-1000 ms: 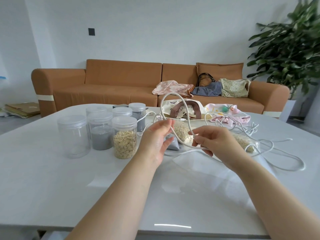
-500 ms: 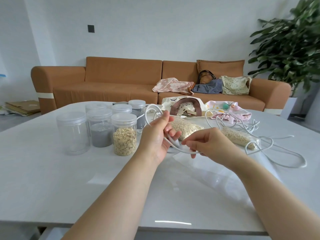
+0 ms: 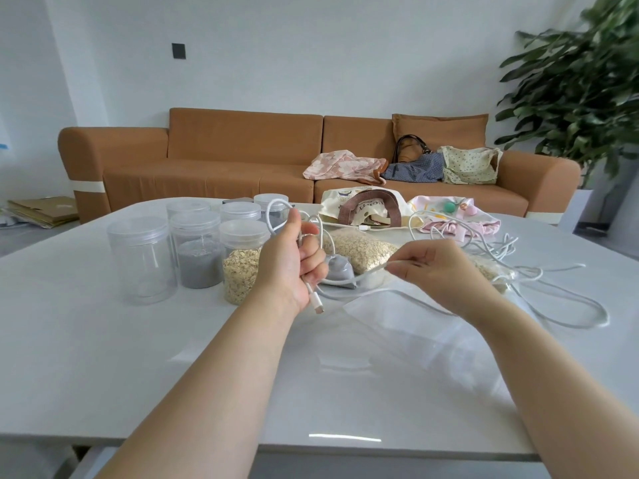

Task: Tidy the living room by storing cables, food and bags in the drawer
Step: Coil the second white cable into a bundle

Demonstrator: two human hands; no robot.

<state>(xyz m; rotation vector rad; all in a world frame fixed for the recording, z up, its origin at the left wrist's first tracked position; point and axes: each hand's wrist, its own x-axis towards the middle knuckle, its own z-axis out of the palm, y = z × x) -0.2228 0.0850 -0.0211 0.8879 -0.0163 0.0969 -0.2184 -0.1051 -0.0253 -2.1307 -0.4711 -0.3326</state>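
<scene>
My left hand [image 3: 294,257] grips loops of a white cable [image 3: 560,305] above the white table [image 3: 103,357]; the plug end hangs out below the palm. My right hand [image 3: 439,267] pinches the same cable a little to the right, stretched taut between both hands. The cable's loose length trails in a tangle across the table's right side. Behind my hands lie a clear bag of oats [image 3: 359,248] and a small grey pouch [image 3: 340,271]. Two fabric bags, one cream with brown handles [image 3: 366,207] and one pink [image 3: 453,219], rest at the table's far edge.
Several clear lidded jars [image 3: 141,257] stand at the left; some hold oats or grey grains. A clear plastic bag [image 3: 415,326] lies flat under my right forearm. An orange sofa [image 3: 207,160] with more bags stands behind, a large plant [image 3: 584,84] at right.
The tall cable loop has come down into my left hand, which has closed on the coil. My right hand slid rightwards along the cable, pulling a stretch taut.
</scene>
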